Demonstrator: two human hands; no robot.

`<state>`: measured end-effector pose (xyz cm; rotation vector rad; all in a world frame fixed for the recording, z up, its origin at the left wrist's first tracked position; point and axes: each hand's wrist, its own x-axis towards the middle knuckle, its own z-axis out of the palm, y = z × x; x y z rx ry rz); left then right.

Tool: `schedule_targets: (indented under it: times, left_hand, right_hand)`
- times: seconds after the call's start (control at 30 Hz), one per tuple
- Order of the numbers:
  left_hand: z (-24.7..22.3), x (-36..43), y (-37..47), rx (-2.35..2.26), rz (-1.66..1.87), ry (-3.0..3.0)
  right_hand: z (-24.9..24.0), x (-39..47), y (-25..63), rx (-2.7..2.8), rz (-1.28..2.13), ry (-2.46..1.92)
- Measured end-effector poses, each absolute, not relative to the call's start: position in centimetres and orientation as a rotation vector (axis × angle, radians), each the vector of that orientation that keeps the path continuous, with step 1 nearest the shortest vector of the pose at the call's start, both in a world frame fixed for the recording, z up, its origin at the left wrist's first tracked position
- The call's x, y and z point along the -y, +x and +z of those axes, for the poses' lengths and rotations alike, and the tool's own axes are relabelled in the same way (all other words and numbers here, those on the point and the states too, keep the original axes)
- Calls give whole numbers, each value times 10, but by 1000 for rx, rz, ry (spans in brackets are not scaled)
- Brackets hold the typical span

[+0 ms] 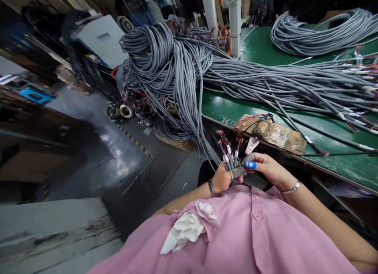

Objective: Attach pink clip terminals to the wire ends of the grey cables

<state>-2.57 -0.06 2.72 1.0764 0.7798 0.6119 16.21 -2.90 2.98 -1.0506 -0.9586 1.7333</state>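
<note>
My left hand is closed round a bundle of grey cable ends, low in front of my chest. White sleeves and fanned-out coloured wires top the cables. Just to the right, my right hand is pinched at the bundle, with a blue band on one finger; what its fingertips hold is too small to make out. Grey coverings wrap some fingertips of both hands. A pale pink clip-like piece stands just above my right hand. The cables hang down from a large heap of grey cables.
A green table carries long grey cables and a cable coil at the back right. A wooden block with wires lies at its near edge. At left are a pale box and a blue stool.
</note>
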Motion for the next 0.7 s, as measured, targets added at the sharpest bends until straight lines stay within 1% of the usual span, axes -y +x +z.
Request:
schedule_targets:
  times: [0.1, 0.27, 0.4, 0.57, 0.7]
  left_hand:
    - [30, -1, -26, -753, 557, 1098]
    - [35, -5, -27, -714, 388, 1218]
    - [32, -4, -26, -755, 495, 1141]
    - [25, -2, -21, -843, 701, 1012]
    - [24, -2, -20, -849, 677, 1049]
  right_hand:
    - [37, 28, 158, 995, 1685, -1099]
    - [43, 27, 150, 1112, 1766, -1055]
    - [34, 28, 154, 1030, 1623, -1115]
    - [20, 38, 159, 936, 1589, -1158]
    - [23, 49, 144, 855, 1478, -1150]
